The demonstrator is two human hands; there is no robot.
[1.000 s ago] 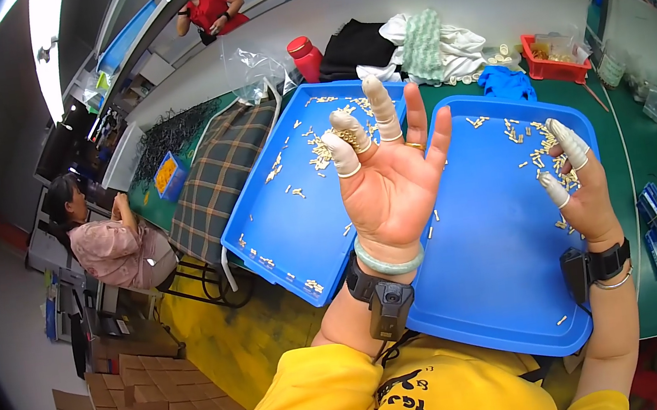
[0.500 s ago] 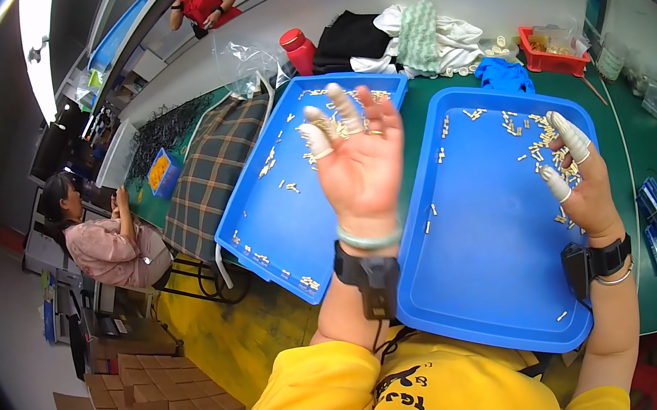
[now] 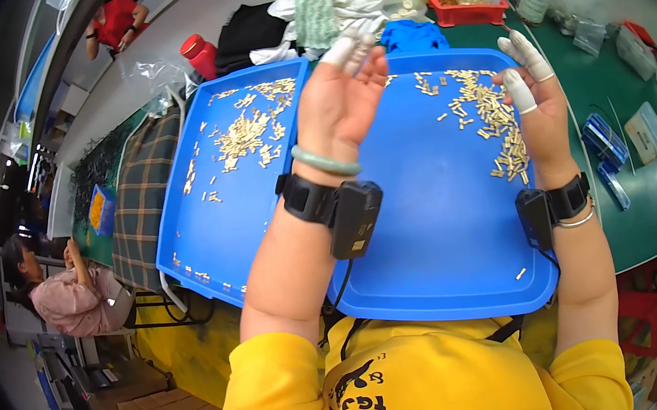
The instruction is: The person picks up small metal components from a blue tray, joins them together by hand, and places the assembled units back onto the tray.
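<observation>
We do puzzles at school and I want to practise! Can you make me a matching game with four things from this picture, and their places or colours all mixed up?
Things:
1. Small gold-coloured pieces
2. Bangle
3. Bottle
4. Finger covers

Places and colours:
A. Worn on the left hand and the right hand
B. Red, next to the black cloth
C. Lying loose in both blue trays
D. Pale green

Right pairs: 1-C, 2-D, 3-B, 4-A
</observation>
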